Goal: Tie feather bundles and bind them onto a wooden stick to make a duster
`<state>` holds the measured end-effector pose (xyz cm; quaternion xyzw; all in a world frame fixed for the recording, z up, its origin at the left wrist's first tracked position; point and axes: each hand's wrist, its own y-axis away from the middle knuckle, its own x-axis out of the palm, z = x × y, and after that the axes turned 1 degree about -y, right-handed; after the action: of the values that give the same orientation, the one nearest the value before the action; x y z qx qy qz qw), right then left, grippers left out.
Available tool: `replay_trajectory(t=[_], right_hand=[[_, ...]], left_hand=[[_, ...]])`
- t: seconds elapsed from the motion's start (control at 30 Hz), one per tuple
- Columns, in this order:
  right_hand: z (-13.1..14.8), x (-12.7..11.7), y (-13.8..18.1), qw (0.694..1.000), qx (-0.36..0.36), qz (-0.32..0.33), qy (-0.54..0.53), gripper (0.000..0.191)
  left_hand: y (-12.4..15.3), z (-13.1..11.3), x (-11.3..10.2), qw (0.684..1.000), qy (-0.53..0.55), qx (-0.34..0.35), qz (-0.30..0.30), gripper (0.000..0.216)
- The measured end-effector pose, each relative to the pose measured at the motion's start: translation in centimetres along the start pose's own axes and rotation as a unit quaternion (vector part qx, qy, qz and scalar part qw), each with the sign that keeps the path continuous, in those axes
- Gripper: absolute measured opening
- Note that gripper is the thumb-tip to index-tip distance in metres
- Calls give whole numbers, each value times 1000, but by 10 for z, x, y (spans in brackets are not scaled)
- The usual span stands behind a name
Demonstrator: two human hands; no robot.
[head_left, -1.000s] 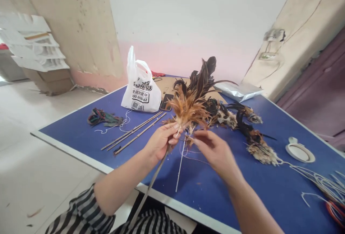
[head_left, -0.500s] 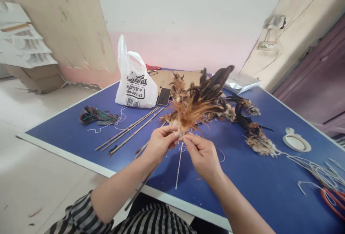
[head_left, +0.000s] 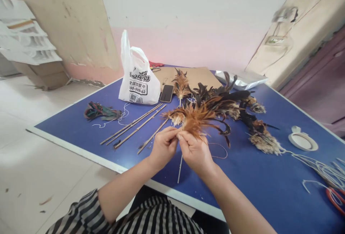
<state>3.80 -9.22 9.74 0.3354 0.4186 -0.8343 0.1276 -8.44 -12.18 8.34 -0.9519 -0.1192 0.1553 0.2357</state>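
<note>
Both my hands meet over the near part of the blue table, closed around the base of a feather bunch (head_left: 198, 119). Its orange-brown plumes and long dark feathers fan out up and to the right. My left hand (head_left: 165, 147) pinches at the left of the base. My right hand (head_left: 195, 151) wraps the base from the right, its thumb close to the left fingertips. A thin white stick (head_left: 180, 171) shows below my hands; its upper end is hidden. Just behind lies another small feather tuft (head_left: 176, 116) with a pale base.
Several thin sticks (head_left: 140, 126) lie on the blue table (head_left: 258, 191) to the left. Around stand a white plastic bag (head_left: 138, 79), a phone (head_left: 166, 93), feather bundles (head_left: 265, 140), a tape roll (head_left: 303, 141), white string (head_left: 320, 169) and red-handled scissors (head_left: 335, 200).
My hands have closed more tightly together at the base of the feather bunch. The bunch has tipped over to the right. The whole view has shifted slightly.
</note>
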Motion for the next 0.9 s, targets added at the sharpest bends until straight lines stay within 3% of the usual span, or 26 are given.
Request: replay_trajectory(t=[0.13,0.33,0.53,0.7,0.8,0.9], right_hand=[[-1,-6,-3,999,35,0,-8,21],[-4,-19,1,995,29,-74,-65,18],[-6,-23,8,994,9,-71,-84,19],[-9,-21,12,991,10,-73,-110,18],[-10,-19,13,989,24,-74,-123,18],[-15,-17,13,985,47,-77,-144,17]], left_hand=[[-8,-1,5,995,84,-38,-35,19],[-8,-12,5,970,211,-116,-27,25],[-13,-19,6,913,347,-208,-41,31],[-14,-26,5,860,426,-279,12,29],[-14,-26,3,847,432,-307,43,22],[-15,-22,4,845,434,-311,32,20]])
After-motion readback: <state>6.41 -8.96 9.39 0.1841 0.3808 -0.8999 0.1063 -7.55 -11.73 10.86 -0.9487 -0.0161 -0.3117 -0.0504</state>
